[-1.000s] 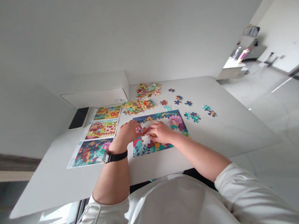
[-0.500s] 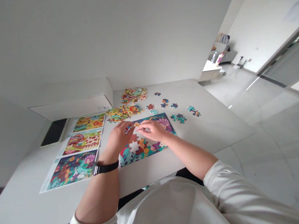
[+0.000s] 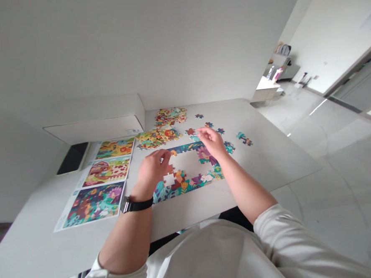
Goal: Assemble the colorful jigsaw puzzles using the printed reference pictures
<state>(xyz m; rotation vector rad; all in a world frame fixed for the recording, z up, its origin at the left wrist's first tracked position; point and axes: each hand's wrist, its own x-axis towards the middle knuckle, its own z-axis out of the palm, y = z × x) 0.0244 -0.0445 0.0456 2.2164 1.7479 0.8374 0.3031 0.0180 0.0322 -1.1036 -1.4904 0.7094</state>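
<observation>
A partly assembled jigsaw puzzle (image 3: 188, 189) lies on the table, its border joined around a bare gap in the middle. My left hand (image 3: 153, 169), with a dark watch on the wrist, rests at the puzzle's upper left corner. Its thumb and fingers are drawn together, and whatever lies between them is hidden. Over the puzzle's top right edge hovers my right hand (image 3: 212, 141), fingers loosely stretched and nothing visible in them. Its fingertips are close to a reddish-brown loose piece (image 3: 190, 131) and a light teal piece (image 3: 194, 138).
Heaps of yellowish pieces (image 3: 155, 138) and mixed pieces (image 3: 170, 116) lie behind the puzzle. More dark loose pieces (image 3: 244, 138) are to the right. On the left are a sheet of three pictures (image 3: 95, 203), a phone (image 3: 73, 158) and a white box (image 3: 93, 130) against the wall.
My right hand has left my left hand's side and moved right and away from me, toward the loose pieces. My left hand stays at the puzzle's upper left. The view has shifted slightly.
</observation>
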